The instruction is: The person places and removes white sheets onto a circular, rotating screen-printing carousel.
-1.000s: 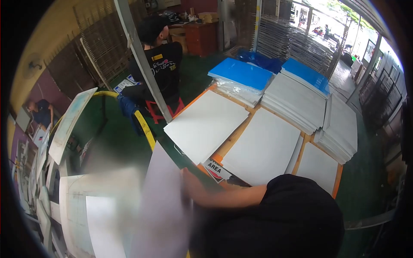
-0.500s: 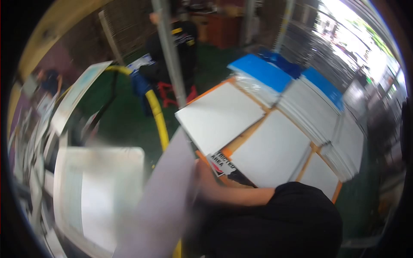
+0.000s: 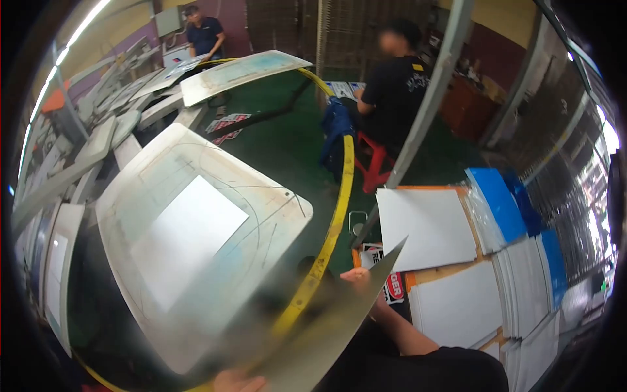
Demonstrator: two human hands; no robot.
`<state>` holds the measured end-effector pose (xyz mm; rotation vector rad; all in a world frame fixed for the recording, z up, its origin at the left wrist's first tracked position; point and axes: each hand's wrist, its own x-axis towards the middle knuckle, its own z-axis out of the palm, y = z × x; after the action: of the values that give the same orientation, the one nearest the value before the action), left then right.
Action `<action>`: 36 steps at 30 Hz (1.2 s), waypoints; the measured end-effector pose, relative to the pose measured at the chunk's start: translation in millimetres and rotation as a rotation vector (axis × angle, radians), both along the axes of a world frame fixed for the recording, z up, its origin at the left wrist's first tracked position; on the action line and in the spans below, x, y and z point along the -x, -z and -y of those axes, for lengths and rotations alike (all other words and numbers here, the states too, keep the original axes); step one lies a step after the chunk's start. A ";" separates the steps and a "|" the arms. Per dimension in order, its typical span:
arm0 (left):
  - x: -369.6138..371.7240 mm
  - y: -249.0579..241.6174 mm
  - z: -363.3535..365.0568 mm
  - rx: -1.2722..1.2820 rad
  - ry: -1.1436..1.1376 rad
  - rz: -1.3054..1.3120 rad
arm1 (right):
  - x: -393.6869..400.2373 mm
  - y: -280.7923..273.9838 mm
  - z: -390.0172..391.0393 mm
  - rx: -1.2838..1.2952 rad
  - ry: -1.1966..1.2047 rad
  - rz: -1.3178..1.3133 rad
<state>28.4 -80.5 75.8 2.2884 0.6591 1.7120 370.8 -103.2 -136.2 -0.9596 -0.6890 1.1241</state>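
A thin, stiff greyish sheet [image 3: 326,336] is tilted on edge between my hands at the bottom of the head view. My right hand [image 3: 358,277] is closed at its upper edge, with part of the fingers behind the sheet. My left hand [image 3: 240,381] grips its lower end at the bottom border, partly cut off. Left of the sheet stands a large, stained pale board [image 3: 268,189] with rounded corners and pencil lines. A white rectangular sheet [image 3: 196,232] lies on that board. Haze blurs the board's lower part.
A curved yellow rail [image 3: 348,170] passes between the board and stacks of white sheets [image 3: 428,228] at right. Signs with lettering [image 3: 394,287] lie beside the stacks. A grey post [image 3: 428,91] rises behind. One person [image 3: 395,85] sits on a red stool [image 3: 373,160]; another [image 3: 204,32] stands far back.
The view has swung left, away from the stacks and toward the pale board. The sheet has moved away from beside the stacks, and both hands now show on it.
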 end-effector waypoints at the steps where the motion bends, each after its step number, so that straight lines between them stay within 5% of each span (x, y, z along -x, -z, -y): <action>1: 1.7 1.3 -1.4 -0.021 -0.039 0.012 | 10.5 -6.3 -6.7 0.039 0.044 0.103; 6: 2.8 0.3 -18.4 -0.121 -0.063 -0.028 | 26.4 32.2 -26.9 0.012 0.172 0.379; 9: 1.3 0.9 -21.9 -0.103 -0.036 -0.052 | 27.1 32.2 -35.5 0.005 0.198 0.181; 11: 1.6 5.6 -21.0 -0.081 -0.051 -0.007 | 22.2 32.6 -44.3 -0.008 0.182 -0.247; 13: 1.6 9.5 -23.4 -0.050 -0.059 0.017 | 16.5 33.0 -52.9 -0.045 0.218 -0.020; 15: 6.3 13.4 -23.8 -0.005 -0.086 0.019 | 15.4 34.8 -57.5 -0.139 0.271 0.859; 18: 10.0 23.8 -28.4 0.077 -0.058 0.098 | 3.3 77.6 -58.1 0.046 0.200 0.879; 20: 12.7 34.0 -28.6 0.114 -0.122 0.046 | 9.1 76.4 -74.9 0.046 0.122 0.441; 22: 11.4 38.1 -28.1 0.118 -0.113 0.007 | 22.5 47.4 -70.5 -0.049 -0.006 -0.447; 26: -9.8 15.2 -39.8 0.075 0.109 -0.020 | 13.4 117.9 -54.5 -0.066 -0.129 -0.636; 36: -18.2 17.3 -37.6 0.107 0.300 -0.013 | 2.5 111.8 -46.6 -0.025 -0.056 -0.677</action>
<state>46.6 -42.8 58.5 2.1958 0.3753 1.4876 368.3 -56.6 -248.0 -0.4827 -0.1762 1.3831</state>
